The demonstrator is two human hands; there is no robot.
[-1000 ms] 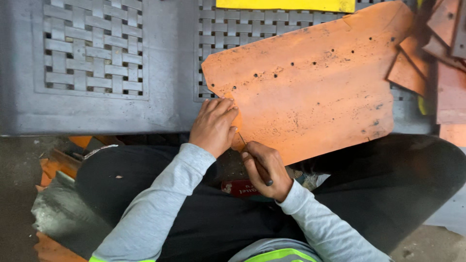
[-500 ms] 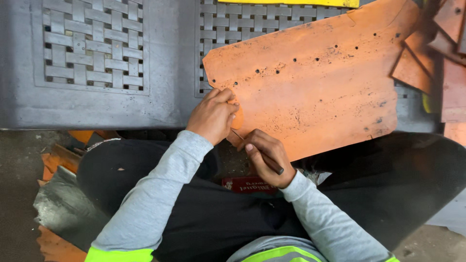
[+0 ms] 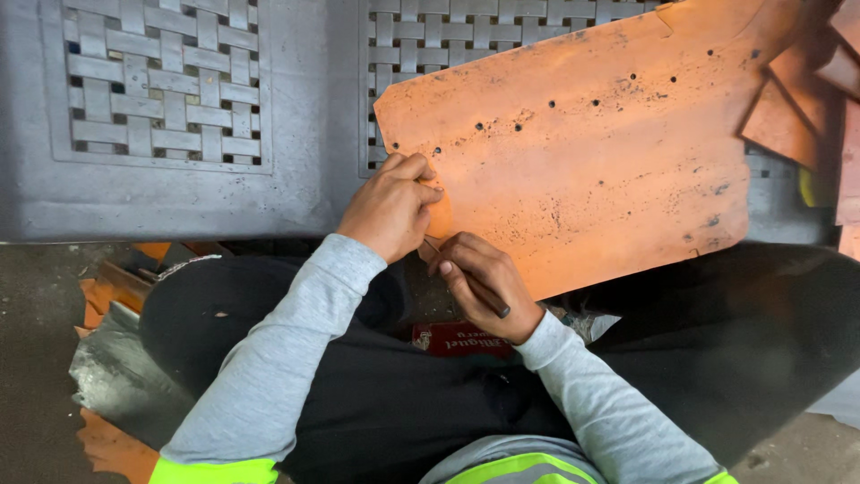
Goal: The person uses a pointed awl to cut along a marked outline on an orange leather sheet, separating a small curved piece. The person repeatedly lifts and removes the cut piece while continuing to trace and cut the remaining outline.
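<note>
My left hand (image 3: 390,208) pressed the orange leather sheet (image 3: 591,152) flat on the grey woven-pattern surface (image 3: 179,193). My right hand (image 3: 484,287) had its grip closed around a thin dark tool (image 3: 475,291) at the sheet's near edge, barely moved since before.

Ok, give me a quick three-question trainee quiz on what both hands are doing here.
1. True or false: the left hand presses on the orange leather sheet.
2. What does the right hand hold? A) scissors B) a thin dark tool C) a brush
3. What surface does the sheet lie on?

Key:
1. True, at its near corner.
2. B
3. A grey panel with woven lattice insets.
</note>
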